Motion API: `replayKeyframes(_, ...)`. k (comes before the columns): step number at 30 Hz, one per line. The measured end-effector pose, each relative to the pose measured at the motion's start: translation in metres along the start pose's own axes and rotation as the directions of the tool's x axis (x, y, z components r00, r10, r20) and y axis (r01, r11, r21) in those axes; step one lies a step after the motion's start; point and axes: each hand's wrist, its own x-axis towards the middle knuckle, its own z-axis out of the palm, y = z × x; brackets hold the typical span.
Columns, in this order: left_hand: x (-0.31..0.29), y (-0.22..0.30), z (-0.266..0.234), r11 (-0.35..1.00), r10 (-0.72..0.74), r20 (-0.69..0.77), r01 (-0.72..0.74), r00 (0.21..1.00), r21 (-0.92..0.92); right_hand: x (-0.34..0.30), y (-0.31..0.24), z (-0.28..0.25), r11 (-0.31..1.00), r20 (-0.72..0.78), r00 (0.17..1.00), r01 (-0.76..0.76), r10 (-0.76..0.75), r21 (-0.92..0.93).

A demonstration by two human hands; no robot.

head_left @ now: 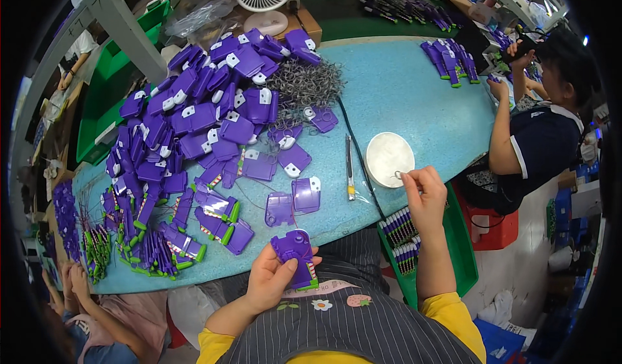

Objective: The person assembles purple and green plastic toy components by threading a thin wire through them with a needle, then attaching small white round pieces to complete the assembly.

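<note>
Purple plastic housing [303, 273] — open-faced, with a red-and-white striped strip along one edge — is held in the person's left hand [267, 278], over the lap just off the near edge of the blue table [369, 72]. The left thumb lies flat across its face while the fingers curl beneath, closed on it. The right hand [426, 199] brings thumb and index finger together in a narrow pinch on a small metal ring [398, 175], close to the near rim of a white round bowl [368, 154]. Left of the bowl runs a black cord [343, 107], and beyond that lies a slim tool with a yellow end [350, 186]. Past the left hand rest two loose purple shells [306, 195], then a large heap of purple housings [214, 114] beside a tangle of grey metal springs [308, 85]. Below the right forearm, a green tray [464, 260] carries rows of purple-and-white pieces [405, 254]. The left thumb hides part of the held housing, whose long axis runs away from the body, slightly slanted: the circular recess points toward the table, the green end toward the apron [304, 331].
</note>
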Motion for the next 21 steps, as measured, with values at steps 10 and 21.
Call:
replayKeyframes(10,0.017,0.007,0.014,0.994,0.099,0.055,-0.096,0.994,-0.06,-0.029,-0.074,0.024,0.611,0.173,0.982,-0.186,0.081,0.769)
replayKeyframes(21,0.001,0.01,0.006,0.991,0.134,0.002,-0.134,0.991,-0.026,-0.065,-0.097,0.066,0.387,0.544,0.832,-0.47,-0.105,0.793)
